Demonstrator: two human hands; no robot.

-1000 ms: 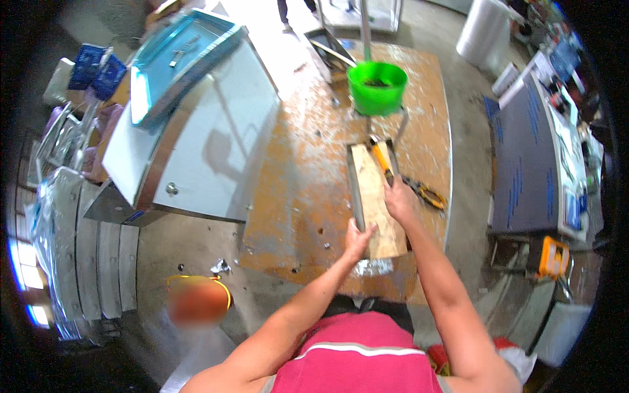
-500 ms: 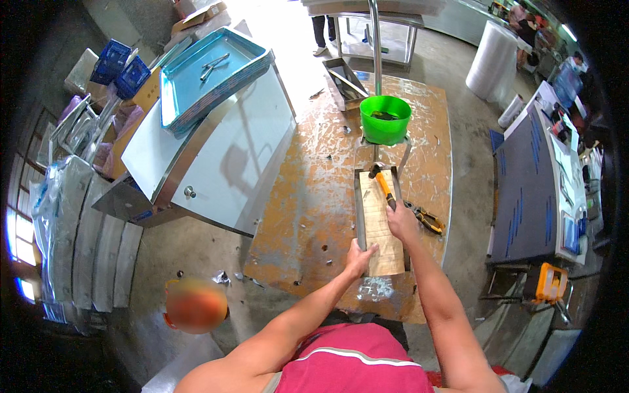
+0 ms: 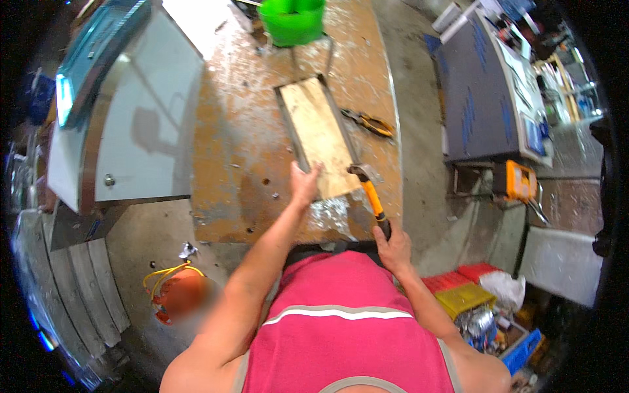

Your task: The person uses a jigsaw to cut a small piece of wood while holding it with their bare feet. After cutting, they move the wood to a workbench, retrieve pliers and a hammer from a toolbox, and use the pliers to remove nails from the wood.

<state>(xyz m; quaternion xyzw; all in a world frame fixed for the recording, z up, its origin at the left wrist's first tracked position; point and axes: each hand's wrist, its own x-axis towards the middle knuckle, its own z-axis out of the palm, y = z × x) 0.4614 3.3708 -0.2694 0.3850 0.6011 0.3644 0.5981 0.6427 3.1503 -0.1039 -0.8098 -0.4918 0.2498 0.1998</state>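
Observation:
My left hand (image 3: 305, 183) grips the near left edge of a narrow metal tray (image 3: 290, 124), its thumb lying over a pale wooden board (image 3: 318, 134) set inside. The tray lies slanted on the table, far end toward the left. In my right hand (image 3: 393, 246) is a hammer (image 3: 372, 198) with an orange and black handle, fingers wrapped round the grip's end. Its head is beside the tray's near right corner; whether it touches is unclear. A pair of pliers (image 3: 373, 124) with orange and black handles lies right of the tray.
A bright green bucket (image 3: 291, 23) stands beyond the tray on the worn brown table (image 3: 236, 157). Left of the table is a light grey cabinet (image 3: 147, 131) with a knob. An orange rounded object (image 3: 180, 295) sits on the floor. To the right stands a dark-sided bench (image 3: 478, 105).
The hammer has come back from the board's far end to the near right corner. My left hand still grips the tray, which now slants. The view has shifted as well.

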